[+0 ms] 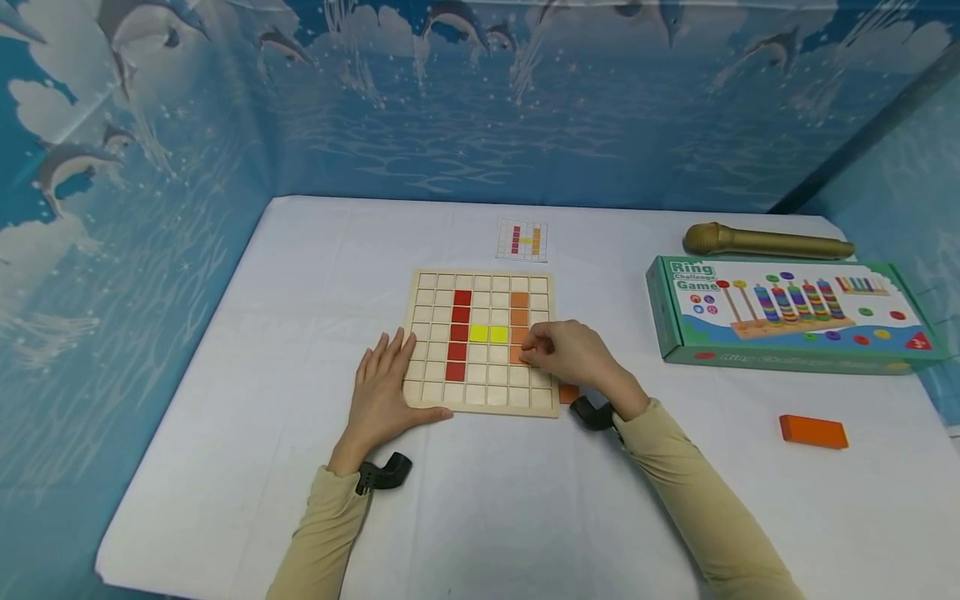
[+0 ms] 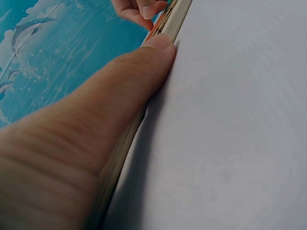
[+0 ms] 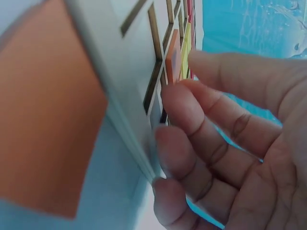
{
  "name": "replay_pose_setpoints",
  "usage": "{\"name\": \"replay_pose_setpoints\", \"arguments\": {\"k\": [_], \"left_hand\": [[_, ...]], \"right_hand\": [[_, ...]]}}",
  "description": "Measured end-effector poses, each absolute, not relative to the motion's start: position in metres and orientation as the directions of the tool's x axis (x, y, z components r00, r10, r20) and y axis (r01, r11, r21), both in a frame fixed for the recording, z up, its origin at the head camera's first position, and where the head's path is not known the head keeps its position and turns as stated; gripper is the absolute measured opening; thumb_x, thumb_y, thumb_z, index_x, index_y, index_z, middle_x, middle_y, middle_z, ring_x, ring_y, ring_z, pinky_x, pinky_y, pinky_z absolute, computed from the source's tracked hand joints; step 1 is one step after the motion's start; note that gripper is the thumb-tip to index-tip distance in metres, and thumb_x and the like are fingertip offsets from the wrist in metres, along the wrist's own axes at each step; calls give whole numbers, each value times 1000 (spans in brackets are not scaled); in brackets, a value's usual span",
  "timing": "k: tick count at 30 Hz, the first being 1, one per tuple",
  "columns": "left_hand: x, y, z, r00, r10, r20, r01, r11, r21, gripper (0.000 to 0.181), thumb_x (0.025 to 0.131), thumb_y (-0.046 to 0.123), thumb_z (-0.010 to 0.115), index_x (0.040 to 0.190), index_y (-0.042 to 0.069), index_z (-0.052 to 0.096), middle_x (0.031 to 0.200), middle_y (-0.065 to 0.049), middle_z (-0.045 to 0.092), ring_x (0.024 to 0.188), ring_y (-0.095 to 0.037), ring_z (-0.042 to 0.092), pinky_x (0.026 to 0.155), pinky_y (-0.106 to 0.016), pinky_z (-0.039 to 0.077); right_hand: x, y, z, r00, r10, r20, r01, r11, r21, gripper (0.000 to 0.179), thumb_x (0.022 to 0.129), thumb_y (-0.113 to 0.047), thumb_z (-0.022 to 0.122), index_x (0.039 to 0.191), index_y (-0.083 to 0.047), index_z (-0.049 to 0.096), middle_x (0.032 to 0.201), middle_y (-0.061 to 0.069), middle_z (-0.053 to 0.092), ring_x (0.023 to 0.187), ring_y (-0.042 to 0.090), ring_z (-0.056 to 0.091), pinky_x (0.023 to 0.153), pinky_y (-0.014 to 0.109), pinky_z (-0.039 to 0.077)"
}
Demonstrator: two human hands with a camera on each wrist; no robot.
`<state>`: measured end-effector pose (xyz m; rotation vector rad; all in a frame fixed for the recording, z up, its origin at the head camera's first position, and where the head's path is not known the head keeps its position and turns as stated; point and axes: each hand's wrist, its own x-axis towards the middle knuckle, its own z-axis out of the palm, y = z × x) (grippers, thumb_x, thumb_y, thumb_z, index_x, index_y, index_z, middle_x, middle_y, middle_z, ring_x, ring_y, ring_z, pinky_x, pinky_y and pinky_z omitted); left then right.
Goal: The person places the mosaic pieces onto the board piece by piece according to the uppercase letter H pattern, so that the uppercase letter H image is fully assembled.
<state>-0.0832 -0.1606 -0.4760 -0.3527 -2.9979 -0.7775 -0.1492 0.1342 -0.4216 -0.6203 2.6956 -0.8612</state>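
A light wooden grid board (image 1: 498, 400) lies on the table with a column of red tiles (image 1: 458, 332), two yellow tiles (image 1: 478, 333) and a column of orange tiles (image 1: 519, 301). My left hand (image 1: 384, 400) is spread at its left corner, fingers along the left side and thumb on the near edge. My right hand (image 1: 572, 354) reaches over the right side, thumb and fingertips pinching at an orange tile (image 3: 173, 57) low in the orange column. Part of that tile is hidden by the fingers. Beside the board's near right corner lies another orange piece (image 1: 568, 393), partly under the wrist.
Behind the board lies a small pattern card (image 1: 522, 240) with a matching coloured grid. To the right are a green game box (image 1: 795, 317), a gold microphone (image 1: 768, 241) behind it, and an orange block (image 1: 813, 432) nearer. Blue dolphin-print curtains (image 1: 465, 142) surround the white table.
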Motion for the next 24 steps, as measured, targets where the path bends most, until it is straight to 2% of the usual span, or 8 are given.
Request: {"name": "replay_pose_setpoints", "arguments": {"k": [6,15,24], "left_hand": [[-83,-161,-476,-974,209,86,224,851,475,119,60,65,77,152,10,23,156,-10,16,143,-26,3,113,-45,2],[-83,-160,-476,-973,213,86,228,846,481,119,61,65,77,152,10,23,156,-10,16,143,-26,4,113,-44,1],[-83,-161,-476,-973,213,89,230,848,478,119,61,65,76,151,10,23,156,-11,17,143,-27,4,112,-45,2]], "right_hand": [[-146,139,-422,-867,-497,-44,-366,693,-621,10,88,-22,69,91,-13,70,64,-7,55,56,12,47,53,29,39],[-139,152,-422,-914,-386,128,-368,650,-665,8,86,-19,71,90,-12,71,68,-5,55,61,15,48,55,31,41],[-129,173,-422,-930,-339,140,-339,649,-681,11,85,-19,73,92,-12,70,71,-3,55,63,15,48,55,30,40]]}}
